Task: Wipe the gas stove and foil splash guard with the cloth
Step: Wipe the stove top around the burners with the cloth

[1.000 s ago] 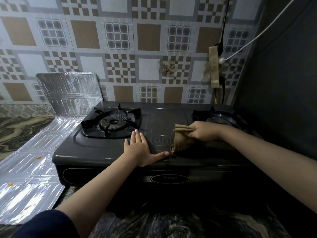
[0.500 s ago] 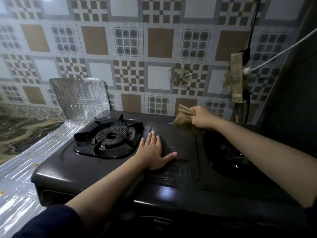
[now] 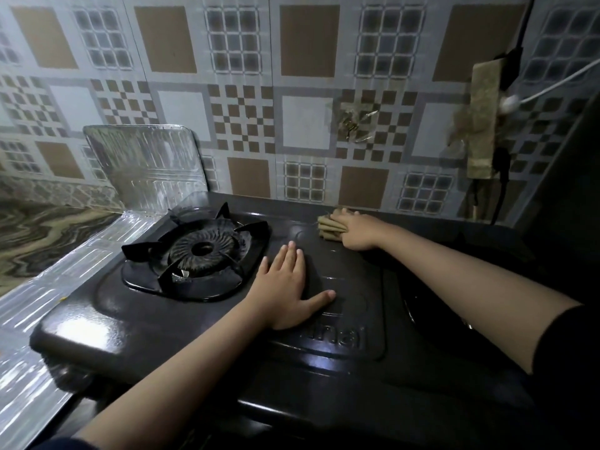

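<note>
— Where is your cloth (image 3: 328, 226) right now?

— Just right of centre in the frame, at the far edge of the gas stove (image 3: 207, 323), close under the tiled wall (image 3: 308, 92). Your right hand (image 3: 358, 231) has its grip closed on the folded tan cloth, and the folds stick out to the left of your knuckles.

— And your other hand?

— Your left hand (image 3: 290, 293) lies flat on the black stove top in the middle of the frame, fingers straight and together, thumb spread to the right. Its grip is open and holds nothing. It rests just right of the left burner (image 3: 201, 251) and just above the raised lettering on the stove.

— Where does the foil splash guard (image 3: 146, 164) sit?

— In the left of the frame. One panel stands upright against the wall behind the stove's left rear corner, and the foil runs on flat along the counter (image 3: 39, 235) down the stove's left side, towards the lower left. Both your hands are well apart from it.

— Anything else you can make out?

— In the upper right, a tan strip hangs on the wall beside a black cable and a white cord (image 3: 552, 86).
</note>
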`<state>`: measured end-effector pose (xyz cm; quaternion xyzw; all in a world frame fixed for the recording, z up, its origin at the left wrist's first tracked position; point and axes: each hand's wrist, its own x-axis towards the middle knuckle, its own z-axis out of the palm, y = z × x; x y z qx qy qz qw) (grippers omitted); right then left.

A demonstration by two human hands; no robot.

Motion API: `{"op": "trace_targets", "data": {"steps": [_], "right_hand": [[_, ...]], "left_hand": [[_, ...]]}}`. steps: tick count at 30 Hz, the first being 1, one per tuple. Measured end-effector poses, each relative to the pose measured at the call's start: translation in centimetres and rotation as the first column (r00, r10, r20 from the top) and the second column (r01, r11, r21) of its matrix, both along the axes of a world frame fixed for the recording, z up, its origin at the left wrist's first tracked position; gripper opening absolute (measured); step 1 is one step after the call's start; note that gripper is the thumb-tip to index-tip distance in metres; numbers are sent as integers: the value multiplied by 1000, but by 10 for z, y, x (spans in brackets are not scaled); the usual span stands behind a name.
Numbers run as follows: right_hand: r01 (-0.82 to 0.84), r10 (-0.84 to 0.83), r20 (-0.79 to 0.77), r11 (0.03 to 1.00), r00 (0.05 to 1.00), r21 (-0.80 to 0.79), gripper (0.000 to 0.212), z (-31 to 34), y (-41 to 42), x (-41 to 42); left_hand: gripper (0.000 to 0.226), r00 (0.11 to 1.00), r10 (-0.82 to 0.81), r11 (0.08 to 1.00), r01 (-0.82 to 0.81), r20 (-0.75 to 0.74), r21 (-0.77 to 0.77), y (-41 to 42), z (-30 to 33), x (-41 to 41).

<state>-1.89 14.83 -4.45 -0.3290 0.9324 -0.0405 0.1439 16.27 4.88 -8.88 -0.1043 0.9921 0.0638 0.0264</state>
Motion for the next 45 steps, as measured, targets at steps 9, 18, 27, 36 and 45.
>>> {"op": "trace_targets", "data": {"steps": [9,18,27,36,45], "right_hand": [[96,-97,-61,995,993,-33,73,3,-3,29],[177,-188,-110,979,976,-103,73,6,3,67],[269,-274,-5,949,962,-165,77,-1,28,116],[332,-329,50,917,943,-220,73,10,64,171],[350,-339,89,911,937,-217,86,-10,94,216]], "left_hand": [[104,999,-26,999,26,-23,37,0,1,-1],[108,998,-55,998,56,-41,36,-5,-3,-5],[109,995,-80,995,84,-66,62,-8,-4,-6],[101,993,-118,972,122,-31,201,-18,2,-5],[98,992,-115,986,121,-60,118,-14,-5,-4]]}}
